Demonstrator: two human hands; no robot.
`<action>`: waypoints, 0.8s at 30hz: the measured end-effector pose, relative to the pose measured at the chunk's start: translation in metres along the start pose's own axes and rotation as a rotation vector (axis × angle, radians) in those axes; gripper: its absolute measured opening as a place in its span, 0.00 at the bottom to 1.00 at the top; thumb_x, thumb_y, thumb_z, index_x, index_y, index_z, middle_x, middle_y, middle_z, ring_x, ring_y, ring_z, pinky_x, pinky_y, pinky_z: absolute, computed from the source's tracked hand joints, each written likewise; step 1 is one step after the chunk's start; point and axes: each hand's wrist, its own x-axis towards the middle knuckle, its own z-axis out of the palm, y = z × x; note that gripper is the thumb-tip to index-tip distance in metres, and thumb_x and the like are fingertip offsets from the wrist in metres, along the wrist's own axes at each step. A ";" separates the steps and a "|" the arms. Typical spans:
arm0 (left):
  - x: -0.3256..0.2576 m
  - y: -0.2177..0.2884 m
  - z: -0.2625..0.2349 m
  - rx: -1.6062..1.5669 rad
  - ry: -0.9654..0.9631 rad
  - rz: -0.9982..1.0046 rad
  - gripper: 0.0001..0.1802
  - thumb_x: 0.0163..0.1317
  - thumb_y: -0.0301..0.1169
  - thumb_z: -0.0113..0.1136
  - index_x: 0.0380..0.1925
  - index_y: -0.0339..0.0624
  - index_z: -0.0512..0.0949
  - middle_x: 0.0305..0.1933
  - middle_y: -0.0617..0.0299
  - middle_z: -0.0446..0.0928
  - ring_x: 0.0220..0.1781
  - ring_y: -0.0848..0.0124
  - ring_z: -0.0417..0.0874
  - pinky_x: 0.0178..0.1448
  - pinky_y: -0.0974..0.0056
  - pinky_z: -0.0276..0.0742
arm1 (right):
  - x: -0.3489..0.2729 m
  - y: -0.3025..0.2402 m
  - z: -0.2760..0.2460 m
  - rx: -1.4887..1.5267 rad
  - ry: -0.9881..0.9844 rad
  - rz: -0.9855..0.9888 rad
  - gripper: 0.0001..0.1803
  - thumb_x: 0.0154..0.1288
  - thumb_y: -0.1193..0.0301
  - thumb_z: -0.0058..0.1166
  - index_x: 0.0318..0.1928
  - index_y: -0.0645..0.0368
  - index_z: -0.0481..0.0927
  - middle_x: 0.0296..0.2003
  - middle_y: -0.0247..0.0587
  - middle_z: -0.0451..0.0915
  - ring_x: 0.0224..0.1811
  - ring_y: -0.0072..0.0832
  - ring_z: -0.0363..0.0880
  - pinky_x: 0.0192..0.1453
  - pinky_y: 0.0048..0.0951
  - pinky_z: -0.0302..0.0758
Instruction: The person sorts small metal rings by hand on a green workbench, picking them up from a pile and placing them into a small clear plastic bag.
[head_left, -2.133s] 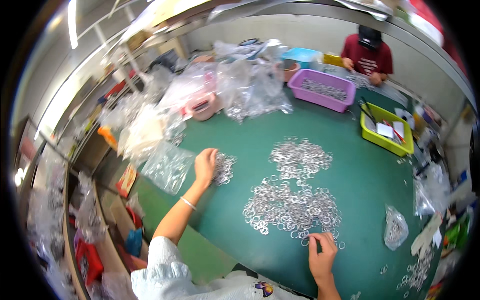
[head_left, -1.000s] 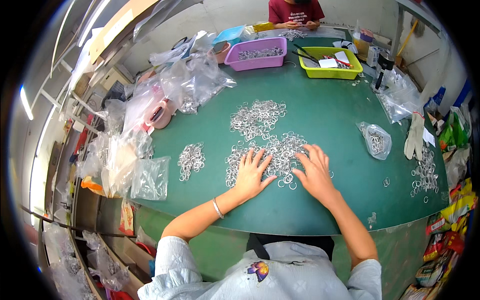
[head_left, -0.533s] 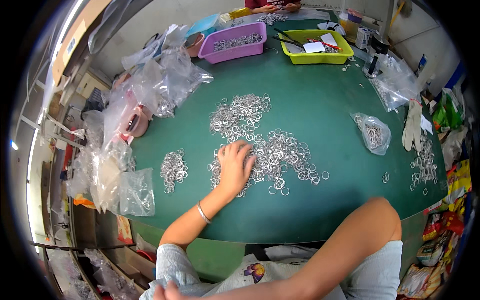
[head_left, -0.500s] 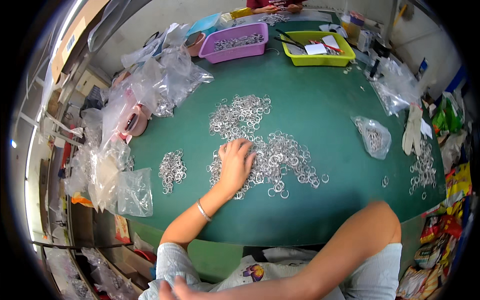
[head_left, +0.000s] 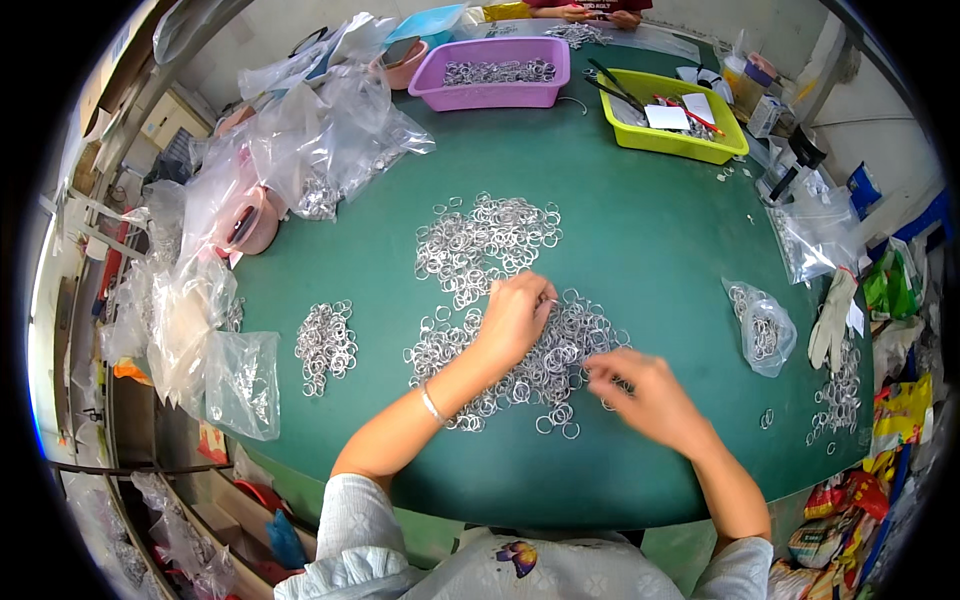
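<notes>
A wide heap of silver metal rings lies in the middle of the green table, and a second heap of rings spreads just beyond it. Over the near heap is my left hand, its fingers bent and drawn together; whatever they pinch is hidden. My left wrist carries a bracelet. At the heap's right edge, my right hand reaches in with thumb and forefinger toward the rings. Motion smears its fingers, so a hold cannot be made out. A smaller pile of rings lies to the left.
Clear plastic bags crowd the left side, around a pink container. A purple basin of rings and a lime-green basin with tools stand at the back. A bag of rings and a glove lie right. Another person's hands work at the far edge.
My right hand has swung from low in front of my body up to the rings. My left hand has shifted right across the heap, fingers now drawn together. The view has tilted slightly.
</notes>
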 end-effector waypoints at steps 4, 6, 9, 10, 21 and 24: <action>-0.017 0.025 -0.016 -0.260 0.137 0.062 0.08 0.44 0.17 0.61 0.28 0.34 0.77 0.30 0.59 0.76 0.29 0.70 0.77 0.32 0.69 0.72 | 0.009 0.016 -0.002 0.263 0.127 0.260 0.12 0.58 0.75 0.50 0.44 0.64 0.74 0.33 0.40 0.78 0.34 0.21 0.75 0.36 0.20 0.69; -0.028 0.032 -0.016 -0.375 0.093 -0.055 0.07 0.45 0.16 0.61 0.27 0.34 0.77 0.32 0.58 0.77 0.33 0.69 0.79 0.35 0.69 0.74 | 0.009 0.019 0.005 0.379 0.152 0.251 0.12 0.60 0.74 0.49 0.44 0.65 0.73 0.33 0.38 0.78 0.34 0.19 0.74 0.36 0.19 0.68; -0.045 0.038 -0.010 -0.443 0.142 -0.024 0.07 0.45 0.16 0.60 0.27 0.34 0.76 0.33 0.57 0.76 0.36 0.66 0.79 0.37 0.68 0.75 | 0.007 0.014 0.020 0.699 0.128 0.317 0.11 0.62 0.73 0.47 0.43 0.65 0.73 0.31 0.36 0.77 0.32 0.20 0.74 0.34 0.19 0.68; -0.051 0.040 -0.010 -0.408 0.171 0.037 0.08 0.45 0.15 0.60 0.28 0.34 0.76 0.34 0.57 0.76 0.36 0.66 0.79 0.37 0.68 0.76 | 0.005 0.008 0.021 0.831 0.098 0.372 0.10 0.63 0.72 0.46 0.42 0.65 0.73 0.30 0.36 0.76 0.31 0.20 0.73 0.34 0.19 0.68; -0.089 0.047 -0.005 -0.240 0.238 0.300 0.13 0.44 0.13 0.59 0.33 0.34 0.75 0.39 0.55 0.72 0.36 0.63 0.78 0.35 0.66 0.76 | -0.009 -0.001 0.040 0.909 0.077 0.372 0.06 0.62 0.73 0.48 0.36 0.62 0.74 0.27 0.32 0.76 0.29 0.16 0.73 0.31 0.16 0.66; -0.089 0.046 -0.005 -0.247 0.238 0.317 0.13 0.44 0.14 0.58 0.33 0.33 0.74 0.39 0.54 0.72 0.36 0.62 0.77 0.36 0.65 0.76 | -0.009 0.001 0.044 0.964 0.092 0.366 0.05 0.62 0.73 0.48 0.36 0.63 0.74 0.27 0.32 0.76 0.29 0.16 0.73 0.31 0.16 0.67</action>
